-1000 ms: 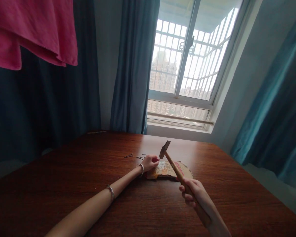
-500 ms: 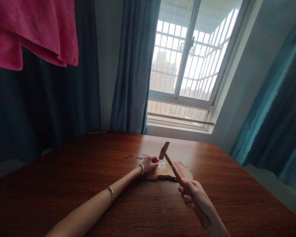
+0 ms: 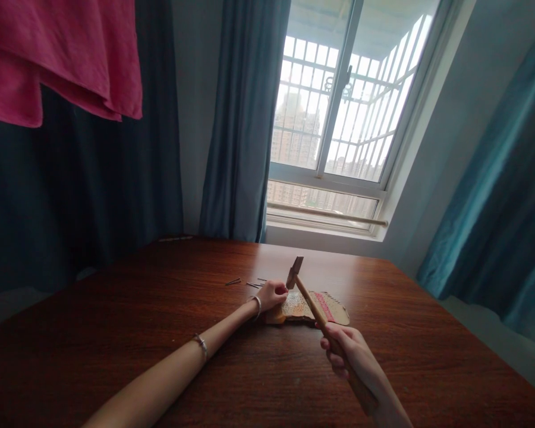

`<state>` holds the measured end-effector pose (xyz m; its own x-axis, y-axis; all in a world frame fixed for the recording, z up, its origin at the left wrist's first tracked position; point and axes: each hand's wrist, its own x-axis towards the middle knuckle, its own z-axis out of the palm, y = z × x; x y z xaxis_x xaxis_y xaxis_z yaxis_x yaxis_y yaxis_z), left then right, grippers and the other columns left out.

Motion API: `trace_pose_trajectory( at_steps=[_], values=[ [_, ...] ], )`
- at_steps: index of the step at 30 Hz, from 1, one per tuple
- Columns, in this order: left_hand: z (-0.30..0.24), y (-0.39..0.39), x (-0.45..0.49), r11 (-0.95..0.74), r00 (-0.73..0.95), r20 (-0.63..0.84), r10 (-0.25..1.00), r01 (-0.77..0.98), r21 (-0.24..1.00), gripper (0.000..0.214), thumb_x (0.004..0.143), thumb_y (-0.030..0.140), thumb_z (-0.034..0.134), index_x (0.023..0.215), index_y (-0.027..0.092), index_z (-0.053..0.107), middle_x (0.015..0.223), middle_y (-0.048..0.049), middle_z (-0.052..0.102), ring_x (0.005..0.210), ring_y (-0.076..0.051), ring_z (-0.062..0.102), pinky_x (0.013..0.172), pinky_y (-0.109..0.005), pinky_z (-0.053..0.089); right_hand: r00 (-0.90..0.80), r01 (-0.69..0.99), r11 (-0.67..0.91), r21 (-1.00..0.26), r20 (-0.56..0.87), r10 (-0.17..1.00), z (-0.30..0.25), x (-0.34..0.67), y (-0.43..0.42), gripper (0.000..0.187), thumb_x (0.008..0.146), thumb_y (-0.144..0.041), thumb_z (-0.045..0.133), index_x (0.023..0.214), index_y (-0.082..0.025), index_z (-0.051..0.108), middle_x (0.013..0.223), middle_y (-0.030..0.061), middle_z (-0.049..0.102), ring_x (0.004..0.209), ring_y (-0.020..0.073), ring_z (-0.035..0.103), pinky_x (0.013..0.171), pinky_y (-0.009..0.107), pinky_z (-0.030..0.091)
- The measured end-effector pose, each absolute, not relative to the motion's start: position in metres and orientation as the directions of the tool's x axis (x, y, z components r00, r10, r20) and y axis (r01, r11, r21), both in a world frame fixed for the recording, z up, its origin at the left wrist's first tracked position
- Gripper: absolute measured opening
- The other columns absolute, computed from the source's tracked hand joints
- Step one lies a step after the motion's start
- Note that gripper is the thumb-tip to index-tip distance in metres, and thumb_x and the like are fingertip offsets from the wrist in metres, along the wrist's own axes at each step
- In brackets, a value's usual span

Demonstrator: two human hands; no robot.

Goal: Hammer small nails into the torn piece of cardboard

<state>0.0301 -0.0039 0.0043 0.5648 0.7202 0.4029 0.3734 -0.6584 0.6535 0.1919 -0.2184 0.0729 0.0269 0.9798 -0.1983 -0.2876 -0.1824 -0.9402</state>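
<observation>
My right hand is wrapped round the wooden handle of a hammer, whose metal head hovers just above my left fingertips. My left hand is pinched closed at the left edge of a small wooden board studded with nails and pink thread; whatever the fingers pinch is too small to make out. The board lies flat on the dark wooden table.
Several loose nails lie on the table just beyond my left hand. A pink cloth hangs at the upper left. Blue curtains flank a barred window behind the table.
The hammer head has dropped slightly and shifted left toward my left fingers. My right hand has moved a little forward. My left hand has stayed put.
</observation>
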Motion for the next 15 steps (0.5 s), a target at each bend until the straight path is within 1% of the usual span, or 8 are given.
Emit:
trace_pose_trajectory(
  at_steps=[5, 10, 13, 15],
  values=[
    [0.0017, -0.0023, 0.0307, -0.669, 0.577, 0.408, 0.707, 0.360, 0.650, 0.013, 0.068, 0.022, 0.053, 0.070, 0.012, 0.061, 0.065, 0.0002, 0.058, 0.061, -0.010, 0.049, 0.059, -0.019, 0.037, 0.042, -0.280, -0.148, -0.948, -0.167, 0.985, 0.0740, 0.1903, -0.2185, 0.036, 0.065, -0.048, 0.063, 0.066, -0.015, 0.048, 0.059, -0.0021, 0.050, 0.033, 0.0006, 0.034, 0.028, 0.013, 0.020],
    [-0.0016, -0.0005, 0.0312, -0.663, 0.578, 0.396, 0.713, 0.372, 0.650, 0.015, 0.069, 0.024, 0.053, 0.069, 0.012, 0.062, 0.064, 0.0002, 0.058, 0.060, -0.010, 0.049, 0.058, -0.019, 0.037, 0.036, -0.280, -0.181, -0.943, -0.198, 0.979, 0.0727, 0.1904, -0.2179, 0.038, 0.063, -0.048, 0.065, 0.068, -0.015, 0.048, 0.058, -0.0022, 0.051, 0.032, 0.0010, 0.034, 0.027, 0.014, 0.020],
    [-0.0019, -0.0001, 0.0320, -0.664, 0.572, 0.404, 0.714, 0.370, 0.650, 0.013, 0.068, 0.023, 0.053, 0.070, 0.012, 0.061, 0.063, 0.0008, 0.057, 0.060, -0.010, 0.049, 0.058, -0.019, 0.036, 0.035, -0.289, -0.171, -0.942, -0.189, 0.981, 0.0717, 0.1904, -0.2181, 0.039, 0.063, -0.050, 0.064, 0.070, -0.015, 0.049, 0.059, -0.0025, 0.051, 0.033, 0.0008, 0.034, 0.027, 0.013, 0.020],
    [-0.0016, -0.0001, 0.0323, -0.665, 0.573, 0.404, 0.713, 0.369, 0.649, 0.013, 0.067, 0.022, 0.053, 0.068, 0.012, 0.061, 0.062, 0.0012, 0.056, 0.059, -0.010, 0.048, 0.057, -0.019, 0.036, 0.036, -0.266, -0.171, -0.949, -0.187, 0.982, 0.0715, 0.1902, -0.2181, 0.040, 0.063, -0.051, 0.064, 0.068, -0.015, 0.049, 0.058, -0.0027, 0.051, 0.032, 0.0010, 0.034, 0.027, 0.014, 0.021]
  ],
)
